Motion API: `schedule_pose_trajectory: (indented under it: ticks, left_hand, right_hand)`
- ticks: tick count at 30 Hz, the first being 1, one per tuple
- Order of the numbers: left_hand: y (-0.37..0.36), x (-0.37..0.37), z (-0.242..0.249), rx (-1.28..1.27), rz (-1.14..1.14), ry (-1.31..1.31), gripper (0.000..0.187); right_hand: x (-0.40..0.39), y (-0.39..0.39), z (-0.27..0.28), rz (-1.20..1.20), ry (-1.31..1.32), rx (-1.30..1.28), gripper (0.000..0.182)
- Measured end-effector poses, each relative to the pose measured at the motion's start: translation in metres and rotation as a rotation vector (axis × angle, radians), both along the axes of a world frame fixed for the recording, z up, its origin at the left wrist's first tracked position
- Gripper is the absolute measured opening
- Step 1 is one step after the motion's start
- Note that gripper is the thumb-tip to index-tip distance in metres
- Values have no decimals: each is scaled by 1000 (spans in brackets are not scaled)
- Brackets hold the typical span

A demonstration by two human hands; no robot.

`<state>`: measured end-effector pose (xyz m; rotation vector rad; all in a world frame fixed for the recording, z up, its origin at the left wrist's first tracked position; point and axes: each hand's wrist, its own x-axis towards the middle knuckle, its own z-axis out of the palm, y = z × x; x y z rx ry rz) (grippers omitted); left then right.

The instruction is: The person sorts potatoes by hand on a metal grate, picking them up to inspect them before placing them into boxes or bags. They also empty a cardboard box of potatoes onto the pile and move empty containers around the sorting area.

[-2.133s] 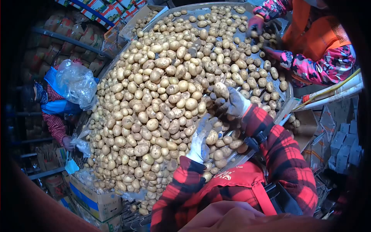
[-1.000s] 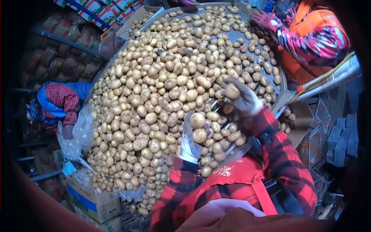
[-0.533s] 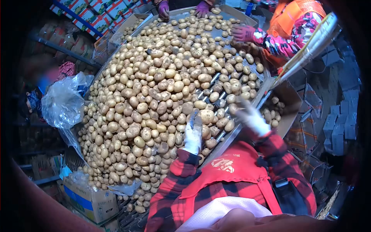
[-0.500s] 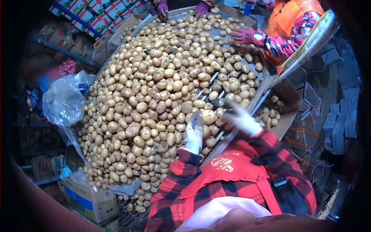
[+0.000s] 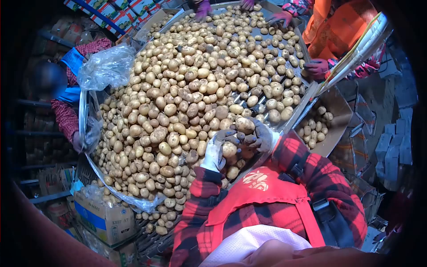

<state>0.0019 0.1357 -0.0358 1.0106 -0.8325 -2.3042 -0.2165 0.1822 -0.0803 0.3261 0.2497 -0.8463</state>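
Note:
A large heap of potatoes covers the sorting table in front of me. My left hand, in a white glove with dirty dark fingers, curls around a pale potato at the heap's near edge. Beside it, my right hand, gloved the same way, grips a larger, soil-marked potato. The two hands are close together, and some fingertips are hidden behind the potatoes. Dark gaps and metal rollers show between potatoes just beyond my hands.
A cardboard box holding potatoes stands to the right, past the table's raised edge. Clear plastic hangs at the left, near a person in checked sleeves. A co-worker's orange vest and purple gloves are at the far right. Another carton sits front left.
My right hand has moved left toward my left hand and now grips a potato. My left hand has shifted slightly down and left. The co-worker at left has pulled the plastic; the right-hand co-worker's arms have moved.

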Motion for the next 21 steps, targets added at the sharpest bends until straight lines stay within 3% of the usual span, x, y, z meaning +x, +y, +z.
schedule_pose_trajectory:
  ticks: [2, 5, 7, 9, 10, 12, 13, 15, 16, 17, 18, 19, 20, 21]
  left_hand:
    - [5, 1, -5, 42, 39, 13, 40]
    - [6, 10, -16, 150, 81, 113, 45]
    - [8, 12, -6, 307, 309, 228, 42]
    - [12, 15, -2, 184, 305, 197, 40]
    - [13, 14, 1, 179, 390, 183, 40]
    - [11, 4, 15, 24, 477, 119, 39]
    - [13, -3, 29, 36, 503, -80, 40]
    - [29, -20, 7, -502, 309, -191, 39]
    - [33, -19, -1, -925, 60, -241, 45]
    - [35, -25, -1, -1160, 11, -325, 53]
    - [42, -32, 6, -883, -48, -268, 53]
    - [49, -39, 16, -605, -128, -219, 53]
    - [54, -43, 19, -570, -178, -169, 52]
    - [56, -43, 13, -560, -241, -134, 52]
  right_hand:
    - [-2, 1, -5, -15, -171, -163, 54]
    - [0, 4, 11, -54, 496, 42, 47]
    - [5, -2, -22, -216, -204, -183, 45]
    - [5, -12, -21, -454, -176, 38, 44]
    - [6, -11, -19, -452, -177, 37, 44]
    - [12, -11, 3, -230, 11, 143, 46]
    - [14, -7, 9, -129, 108, 200, 47]
    - [29, 12, 15, -14, 544, -451, 47]
    - [36, 22, 17, -27, 769, -721, 47]
    - [23, 30, 10, 40, 849, -719, 43]
    - [10, 37, 3, 110, 926, -717, 39]
    - [7, 47, 27, 42, 773, -523, 35]
    - [4, 57, 51, -42, 623, -330, 30]
    - [-8, 73, 23, -128, 504, -264, 29]
